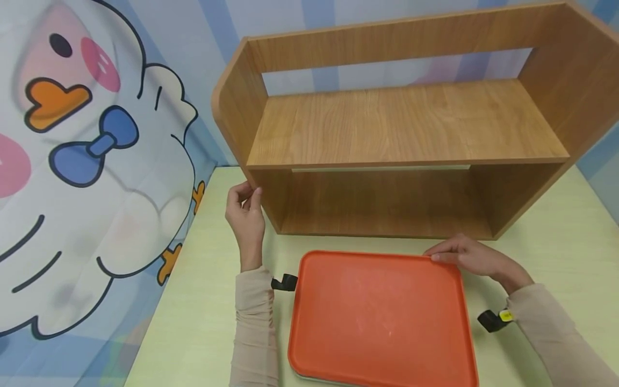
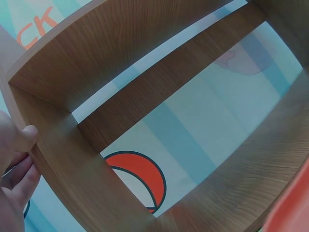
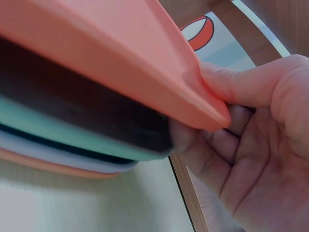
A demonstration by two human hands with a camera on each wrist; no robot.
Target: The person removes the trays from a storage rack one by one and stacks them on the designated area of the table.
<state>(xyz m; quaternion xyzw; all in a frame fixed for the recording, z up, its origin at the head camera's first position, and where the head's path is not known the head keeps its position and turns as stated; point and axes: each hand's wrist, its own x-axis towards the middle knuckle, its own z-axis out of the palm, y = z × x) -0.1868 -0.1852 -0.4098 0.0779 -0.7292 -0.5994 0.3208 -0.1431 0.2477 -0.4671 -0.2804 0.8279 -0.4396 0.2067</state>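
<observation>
A two-tier wooden shelf (image 1: 406, 123) stands at the back of the table. At its left side panel is my left hand (image 1: 245, 220), thumb and fingers pinching the panel's front edge (image 2: 48, 159). An orange rectangular tray (image 1: 382, 317) lies in front of the shelf, on top of a stack. My right hand (image 1: 471, 259) pinches its far right corner, thumb above and fingers below the rim. In the right wrist view a dark layer (image 3: 82, 106), a mint tray (image 3: 96, 134), a lavender tray (image 3: 82, 153) and a lower orange tray (image 3: 63, 169) show beneath.
The pale yellow table (image 1: 193, 317) carries the shelf and the stack. A wall with a cartoon duck print (image 1: 130, 226) rises at the left, and a striped blue wall (image 1: 271, 21) stands behind the shelf. Small black devices (image 1: 285, 282) are worn at both wrists.
</observation>
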